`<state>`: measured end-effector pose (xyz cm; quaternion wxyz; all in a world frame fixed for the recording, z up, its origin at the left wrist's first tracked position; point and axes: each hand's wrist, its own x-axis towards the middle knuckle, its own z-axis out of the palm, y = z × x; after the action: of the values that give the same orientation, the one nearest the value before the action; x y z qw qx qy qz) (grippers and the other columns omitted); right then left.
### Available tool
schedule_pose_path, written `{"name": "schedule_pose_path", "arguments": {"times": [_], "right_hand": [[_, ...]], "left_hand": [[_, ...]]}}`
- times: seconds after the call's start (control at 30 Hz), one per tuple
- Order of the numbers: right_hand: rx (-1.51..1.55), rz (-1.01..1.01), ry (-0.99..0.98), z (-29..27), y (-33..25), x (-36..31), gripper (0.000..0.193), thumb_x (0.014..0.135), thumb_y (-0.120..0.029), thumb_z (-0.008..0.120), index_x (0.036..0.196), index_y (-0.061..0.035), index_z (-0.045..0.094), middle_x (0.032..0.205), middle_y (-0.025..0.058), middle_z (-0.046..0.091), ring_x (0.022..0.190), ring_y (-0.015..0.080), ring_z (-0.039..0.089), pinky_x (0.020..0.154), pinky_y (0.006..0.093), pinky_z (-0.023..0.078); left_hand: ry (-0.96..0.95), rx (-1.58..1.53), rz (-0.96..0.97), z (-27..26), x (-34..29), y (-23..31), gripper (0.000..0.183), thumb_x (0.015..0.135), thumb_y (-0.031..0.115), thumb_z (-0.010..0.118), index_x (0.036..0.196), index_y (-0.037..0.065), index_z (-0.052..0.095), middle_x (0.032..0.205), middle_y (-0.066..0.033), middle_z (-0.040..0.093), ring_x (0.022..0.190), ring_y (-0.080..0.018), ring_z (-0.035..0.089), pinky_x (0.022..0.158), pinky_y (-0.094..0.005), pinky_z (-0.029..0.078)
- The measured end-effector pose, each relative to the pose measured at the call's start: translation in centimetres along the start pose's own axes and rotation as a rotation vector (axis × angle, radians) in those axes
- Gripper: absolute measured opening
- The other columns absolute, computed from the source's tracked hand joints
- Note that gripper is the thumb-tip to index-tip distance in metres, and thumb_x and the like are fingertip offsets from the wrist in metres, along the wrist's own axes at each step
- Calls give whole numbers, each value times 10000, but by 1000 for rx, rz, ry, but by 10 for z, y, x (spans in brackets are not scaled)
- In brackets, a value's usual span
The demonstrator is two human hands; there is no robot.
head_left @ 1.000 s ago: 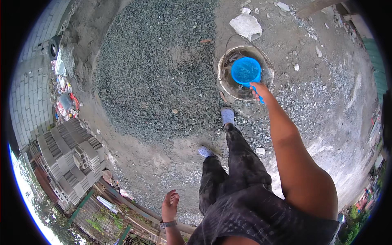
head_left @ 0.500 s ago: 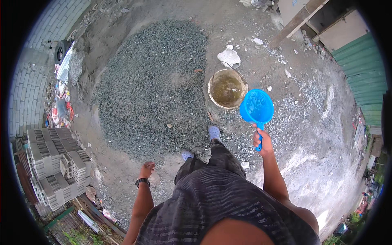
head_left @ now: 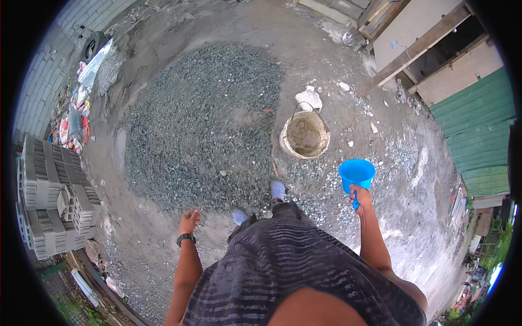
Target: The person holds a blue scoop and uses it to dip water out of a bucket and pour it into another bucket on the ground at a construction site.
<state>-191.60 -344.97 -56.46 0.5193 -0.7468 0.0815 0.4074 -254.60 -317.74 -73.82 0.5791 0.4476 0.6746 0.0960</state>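
Note:
My right hand (head_left: 361, 198) is closed around the handle of a blue plastic dipper (head_left: 356, 171). The dipper is upright, its round mouth facing up, to the right of and nearer than a dirty white bucket (head_left: 285, 142). Murky brownish liquid (head_left: 304, 136) shows inside the bucket, and its wire handle leans to the far side. Whether the dipper contains water I cannot tell. My left hand (head_left: 189, 221), with a dark watch at the wrist, hangs at the near edge of a grey gravel pile (head_left: 201, 130); its fingers are curled in and nothing shows in them.
A white rock (head_left: 309, 99) lies just beyond the bucket. Stacked hollow blocks (head_left: 54, 195) stand at the left, with litter (head_left: 76, 122) and a tyre (head_left: 93, 46) farther along the block wall. Green corrugated sheeting (head_left: 478, 127) and a wooden post (head_left: 416, 49) border the right.
The dipper has moved away from the bucket, nearer and to the right, in my right hand. My left hand stays low beside me. The whole view has shifted a little.

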Motion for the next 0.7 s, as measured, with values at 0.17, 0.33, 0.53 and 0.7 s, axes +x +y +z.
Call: {"name": "schedule_pose_path", "arguments": {"times": [0.17,0.33,0.53,0.7], "right_hand": [[67,-147,-239,90,-140,70,68,913,-134,606,912,-73,576,667,-19,535,495,61,466,404,240,382],[363,-272,-494,133,-241,75,161,965,-147,560,1082,-36,560,696,-45,517,503,27,445,419,198,370],[611,-437,-660,121,-239,30,258,996,-158,544,1198,1,548,700,-28,509,503,40,447,418,204,381],[531,-308,-474,75,-132,-7,277,1004,-194,539,1225,-29,565,703,-32,520,505,40,456,407,208,398]], "left_hand": [[105,-163,-389,-24,-79,-103,289,930,337,614,1101,107,652,826,-54,689,640,-168,633,539,-326,489],[185,-383,-455,-22,-141,-170,284,926,309,615,1121,103,634,824,-61,666,608,-196,622,489,-335,471],[124,-331,-394,6,-152,-185,325,935,343,615,1151,101,620,870,-53,689,685,-203,667,506,-336,484],[-15,-29,-155,9,-108,-169,333,935,349,619,1141,88,638,910,-50,713,692,-180,665,574,-335,501]]}}
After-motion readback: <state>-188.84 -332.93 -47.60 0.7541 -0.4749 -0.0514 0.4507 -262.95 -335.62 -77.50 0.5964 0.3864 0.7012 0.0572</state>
